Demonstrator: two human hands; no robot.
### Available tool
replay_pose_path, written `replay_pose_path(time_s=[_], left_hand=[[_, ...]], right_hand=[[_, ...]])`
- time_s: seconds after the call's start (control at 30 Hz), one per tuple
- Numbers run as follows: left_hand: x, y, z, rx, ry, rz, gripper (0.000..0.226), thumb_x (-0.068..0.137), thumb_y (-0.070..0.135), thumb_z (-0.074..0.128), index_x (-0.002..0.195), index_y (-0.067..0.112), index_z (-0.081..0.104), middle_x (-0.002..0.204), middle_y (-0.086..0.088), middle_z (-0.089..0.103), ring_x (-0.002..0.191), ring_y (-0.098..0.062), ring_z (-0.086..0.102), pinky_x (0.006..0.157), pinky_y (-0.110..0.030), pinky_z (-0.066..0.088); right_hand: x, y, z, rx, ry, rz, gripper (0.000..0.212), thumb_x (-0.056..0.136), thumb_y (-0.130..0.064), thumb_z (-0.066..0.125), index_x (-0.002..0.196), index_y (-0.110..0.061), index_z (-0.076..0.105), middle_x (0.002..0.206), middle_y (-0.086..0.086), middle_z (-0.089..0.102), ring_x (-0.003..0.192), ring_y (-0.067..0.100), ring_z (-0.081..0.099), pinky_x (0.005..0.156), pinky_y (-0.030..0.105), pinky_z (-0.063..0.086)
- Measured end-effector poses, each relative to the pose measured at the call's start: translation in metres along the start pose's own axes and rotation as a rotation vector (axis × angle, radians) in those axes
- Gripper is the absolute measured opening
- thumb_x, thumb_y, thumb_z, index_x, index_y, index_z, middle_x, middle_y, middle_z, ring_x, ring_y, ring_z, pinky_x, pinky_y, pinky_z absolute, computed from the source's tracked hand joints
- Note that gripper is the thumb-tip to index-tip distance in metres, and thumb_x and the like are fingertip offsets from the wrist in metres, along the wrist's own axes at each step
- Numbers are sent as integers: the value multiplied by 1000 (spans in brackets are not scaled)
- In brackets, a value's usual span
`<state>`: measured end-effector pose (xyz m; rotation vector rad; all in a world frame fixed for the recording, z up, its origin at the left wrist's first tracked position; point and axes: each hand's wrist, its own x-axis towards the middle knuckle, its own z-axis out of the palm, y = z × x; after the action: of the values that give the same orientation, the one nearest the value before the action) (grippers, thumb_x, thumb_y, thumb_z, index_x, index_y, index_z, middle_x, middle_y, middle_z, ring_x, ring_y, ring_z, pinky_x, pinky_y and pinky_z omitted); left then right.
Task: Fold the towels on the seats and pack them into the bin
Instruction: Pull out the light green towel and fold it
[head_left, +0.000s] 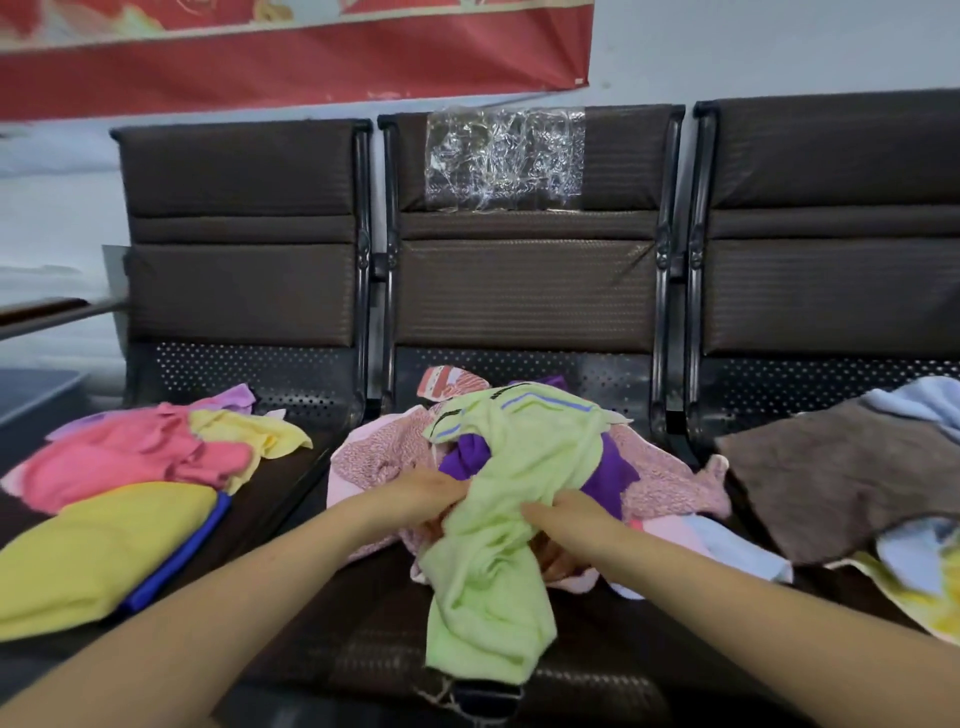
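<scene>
Three dark padded seats (524, 291) with perforated metal backs carry crumpled towels, and at six o'clock on the middle seat both the left hand (431, 493) and right hand (563, 512) pinch a rumpled lime-green terry towel (498, 519) atop the pile.

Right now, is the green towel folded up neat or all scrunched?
Scrunched, not folded. The green towel is bunched between the left hand and right hand, with wrinkled ends trailing both ways.

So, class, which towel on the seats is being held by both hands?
The light green towel on the middle seat: left hand and right hand both grip it.
</scene>
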<state>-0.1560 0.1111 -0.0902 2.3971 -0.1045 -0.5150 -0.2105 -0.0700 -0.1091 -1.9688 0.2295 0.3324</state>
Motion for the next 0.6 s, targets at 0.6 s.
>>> replay_pose_path(time_s=[0.6], left_hand=[[30,45,52,-387,-48,-38,32,97,37,45,90,7,55,79,-6,59,63,-20,57,58,-27,51]], right_hand=[[11,61,-169,673,649,201,36,102,-27,41,129,-6,54,120,17,61,105,32,61,87,38,50]])
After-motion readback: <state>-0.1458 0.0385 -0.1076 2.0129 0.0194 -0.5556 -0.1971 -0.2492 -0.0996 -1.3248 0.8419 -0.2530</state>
